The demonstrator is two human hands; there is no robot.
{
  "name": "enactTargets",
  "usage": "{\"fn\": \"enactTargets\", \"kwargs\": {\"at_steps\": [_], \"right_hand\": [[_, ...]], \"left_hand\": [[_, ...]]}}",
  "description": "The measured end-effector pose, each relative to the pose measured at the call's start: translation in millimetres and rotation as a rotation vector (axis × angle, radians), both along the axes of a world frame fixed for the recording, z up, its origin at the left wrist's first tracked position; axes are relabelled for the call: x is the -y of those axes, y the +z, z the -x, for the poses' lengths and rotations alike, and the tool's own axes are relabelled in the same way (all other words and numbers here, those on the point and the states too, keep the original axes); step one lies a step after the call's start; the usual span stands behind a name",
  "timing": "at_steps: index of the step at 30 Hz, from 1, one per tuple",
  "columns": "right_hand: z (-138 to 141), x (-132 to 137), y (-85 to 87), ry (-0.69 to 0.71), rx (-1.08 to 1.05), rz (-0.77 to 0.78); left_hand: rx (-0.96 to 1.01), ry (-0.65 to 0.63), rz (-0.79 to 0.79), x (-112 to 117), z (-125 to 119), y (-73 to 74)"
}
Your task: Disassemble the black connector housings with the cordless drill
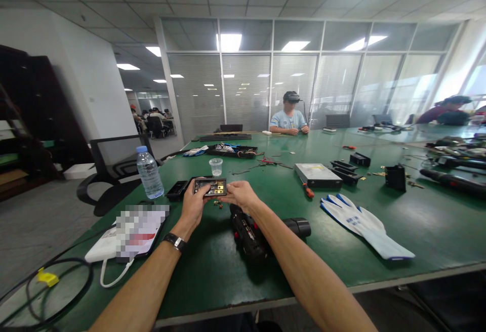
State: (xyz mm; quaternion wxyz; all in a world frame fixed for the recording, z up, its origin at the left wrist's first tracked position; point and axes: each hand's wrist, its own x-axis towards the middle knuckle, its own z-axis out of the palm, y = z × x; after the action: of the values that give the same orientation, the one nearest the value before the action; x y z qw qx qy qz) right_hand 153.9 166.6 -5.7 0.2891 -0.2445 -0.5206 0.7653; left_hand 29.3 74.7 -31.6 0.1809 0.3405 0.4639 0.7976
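Both hands hold a small black plastic housing [219,189] with brass-coloured metal parts inside, up over the table. My left hand [194,203] grips its left side, thumb lying across the open face. At the right edge, the fingers of my right hand [243,195] are closed on the housing; any smaller piece there is hidden. Another black plastic part [176,190] sits just left of my left hand. Tiny metal bits [217,204] lie below the housing. Under my right forearm rests a black power tool [248,236] with red accents, partly covered.
A clear cup [216,168] and a water bottle [149,172] stand nearby. Left lies a phone [157,236] with a white cable. To the right are a screwdriver [308,190], a metal drive box [317,174] and a white glove [360,223]. A person [290,117] sits opposite.
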Motion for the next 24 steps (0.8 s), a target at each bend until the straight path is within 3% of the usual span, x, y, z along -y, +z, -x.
{"fn": "enactTargets", "kwargs": {"at_steps": [13, 24], "right_hand": [[0.6, 0.3, -2.3, 0.056, 0.013, -0.023], [6.8, -5.8, -11.7, -0.009, 0.066, -0.179]], "left_hand": [[-0.003, -0.001, -0.017, 0.4, 3.1, 0.8], [-0.014, 0.018, 0.009, 0.8, 0.3, 2.3]]}}
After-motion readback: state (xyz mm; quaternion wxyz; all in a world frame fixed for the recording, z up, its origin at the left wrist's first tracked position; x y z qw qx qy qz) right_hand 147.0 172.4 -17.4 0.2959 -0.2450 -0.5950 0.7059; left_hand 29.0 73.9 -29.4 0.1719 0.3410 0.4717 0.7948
